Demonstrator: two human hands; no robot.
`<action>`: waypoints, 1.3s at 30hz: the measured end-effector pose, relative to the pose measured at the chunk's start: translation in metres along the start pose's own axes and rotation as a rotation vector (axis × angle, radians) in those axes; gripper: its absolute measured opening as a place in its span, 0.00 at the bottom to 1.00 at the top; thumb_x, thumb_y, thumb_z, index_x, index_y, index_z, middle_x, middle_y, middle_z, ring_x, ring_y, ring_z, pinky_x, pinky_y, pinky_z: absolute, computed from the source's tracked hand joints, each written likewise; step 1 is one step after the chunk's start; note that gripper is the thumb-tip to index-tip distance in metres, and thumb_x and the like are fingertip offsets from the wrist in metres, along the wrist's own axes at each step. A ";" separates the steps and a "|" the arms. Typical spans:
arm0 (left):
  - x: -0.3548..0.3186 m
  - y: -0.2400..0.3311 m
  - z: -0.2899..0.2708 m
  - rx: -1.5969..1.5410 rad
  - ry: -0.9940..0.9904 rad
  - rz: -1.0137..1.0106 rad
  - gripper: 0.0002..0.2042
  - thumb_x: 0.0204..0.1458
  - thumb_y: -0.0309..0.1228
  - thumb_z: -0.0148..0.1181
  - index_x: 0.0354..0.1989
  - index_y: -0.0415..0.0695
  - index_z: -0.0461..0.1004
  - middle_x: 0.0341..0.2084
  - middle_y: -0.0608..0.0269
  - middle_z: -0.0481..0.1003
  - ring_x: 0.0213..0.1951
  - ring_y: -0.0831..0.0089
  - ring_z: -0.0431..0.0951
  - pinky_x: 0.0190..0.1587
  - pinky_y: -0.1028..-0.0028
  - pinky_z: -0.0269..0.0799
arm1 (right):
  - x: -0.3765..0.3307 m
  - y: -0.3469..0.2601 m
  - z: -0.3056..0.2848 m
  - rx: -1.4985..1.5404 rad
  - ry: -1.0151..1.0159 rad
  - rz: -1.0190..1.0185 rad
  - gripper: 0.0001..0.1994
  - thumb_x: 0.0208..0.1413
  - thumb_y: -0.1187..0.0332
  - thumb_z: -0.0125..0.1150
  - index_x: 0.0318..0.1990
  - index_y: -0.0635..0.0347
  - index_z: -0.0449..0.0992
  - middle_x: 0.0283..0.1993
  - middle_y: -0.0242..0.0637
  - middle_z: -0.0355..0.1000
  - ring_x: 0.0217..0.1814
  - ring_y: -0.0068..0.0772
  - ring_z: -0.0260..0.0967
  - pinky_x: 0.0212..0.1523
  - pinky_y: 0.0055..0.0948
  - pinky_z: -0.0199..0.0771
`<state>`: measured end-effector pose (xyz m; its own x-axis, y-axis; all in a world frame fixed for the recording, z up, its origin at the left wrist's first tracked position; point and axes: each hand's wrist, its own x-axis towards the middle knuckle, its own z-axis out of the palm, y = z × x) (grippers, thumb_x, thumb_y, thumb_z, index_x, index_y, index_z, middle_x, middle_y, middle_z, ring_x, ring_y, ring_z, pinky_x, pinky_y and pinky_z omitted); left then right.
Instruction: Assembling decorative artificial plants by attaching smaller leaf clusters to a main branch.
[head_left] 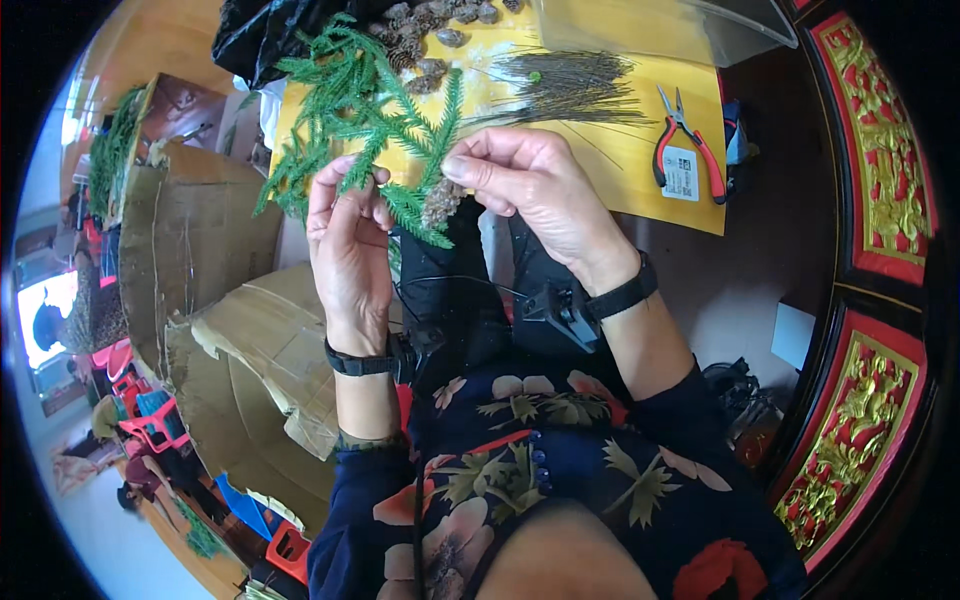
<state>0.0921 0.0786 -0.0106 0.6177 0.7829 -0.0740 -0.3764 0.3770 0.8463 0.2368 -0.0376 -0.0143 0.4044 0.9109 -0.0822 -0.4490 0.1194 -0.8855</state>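
Between my two hands, above my lap, is a green artificial pine sprig (408, 203) with a brown pine cone (441, 204) set against its needles. My left hand (350, 220) is closed, its thumb and fingers pinching the sprig's left part. On the other side, my right hand (535, 180) pinches close to the cone, thumb against forefinger. Whether it grips the sprig itself or a thin wire is too small to tell. Beyond my hands, a heap of loose pine sprigs (325, 95) lies at the left of the yellow tabletop (650, 205), and several pine cones (405, 52) lie behind it.
A bundle of thin dark wires (575, 88) and red-and-black pliers (687, 140) lie on the tabletop. A clear plastic bin (690, 30) stands behind, a black bag (245, 40) far left. Open cardboard boxes (265, 335) flank my left arm; carved red-and-gold panels (880, 130) stand right.
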 end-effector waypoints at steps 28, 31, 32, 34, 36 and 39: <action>-0.005 -0.001 0.004 0.355 0.103 0.175 0.19 0.47 0.17 0.59 0.49 0.38 0.67 0.36 0.64 0.73 0.36 0.79 0.73 0.38 0.79 0.72 | 0.007 -0.005 -0.009 -0.251 0.114 -0.341 0.05 0.55 0.74 0.56 0.35 0.66 0.75 0.42 0.37 0.74 0.25 0.10 0.59 0.26 0.11 0.59; -0.007 -0.004 0.006 0.356 0.082 0.207 0.18 0.47 0.16 0.59 0.48 0.38 0.67 0.38 0.63 0.73 0.38 0.78 0.73 0.39 0.78 0.73 | 0.004 -0.007 -0.001 -0.341 0.039 -0.476 0.03 0.53 0.75 0.57 0.34 0.66 0.75 0.45 0.40 0.73 0.25 0.11 0.62 0.27 0.12 0.62; -0.007 -0.005 0.007 0.356 0.072 0.223 0.18 0.47 0.16 0.58 0.48 0.38 0.68 0.38 0.62 0.73 0.39 0.77 0.73 0.40 0.77 0.73 | 0.003 -0.009 0.002 -0.372 -0.013 -0.504 0.03 0.52 0.76 0.58 0.33 0.66 0.75 0.45 0.41 0.73 0.26 0.12 0.63 0.27 0.13 0.63; -0.008 -0.006 0.006 0.348 0.061 0.220 0.18 0.47 0.16 0.58 0.48 0.39 0.68 0.39 0.62 0.73 0.39 0.77 0.73 0.40 0.77 0.73 | 0.002 -0.009 0.004 -0.405 -0.057 -0.534 0.02 0.51 0.77 0.58 0.33 0.66 0.75 0.46 0.42 0.72 0.26 0.13 0.64 0.28 0.13 0.64; -0.008 -0.006 0.006 0.337 0.061 0.224 0.18 0.47 0.16 0.58 0.48 0.39 0.68 0.40 0.61 0.73 0.41 0.76 0.73 0.41 0.77 0.73 | 0.003 -0.008 0.005 -0.480 -0.094 -0.624 0.02 0.51 0.78 0.58 0.31 0.66 0.74 0.46 0.43 0.72 0.26 0.15 0.66 0.27 0.14 0.65; -0.009 -0.004 0.011 0.289 0.071 0.184 0.17 0.47 0.17 0.58 0.47 0.39 0.68 0.40 0.60 0.73 0.40 0.76 0.73 0.41 0.77 0.73 | 0.003 -0.006 0.006 -0.520 -0.107 -0.671 0.01 0.50 0.79 0.58 0.31 0.67 0.74 0.46 0.44 0.72 0.27 0.17 0.68 0.27 0.16 0.67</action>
<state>0.0955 0.0647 -0.0080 0.5044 0.8609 0.0662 -0.2598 0.0782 0.9625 0.2362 -0.0337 -0.0066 0.3647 0.7476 0.5550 0.2917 0.4743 -0.8306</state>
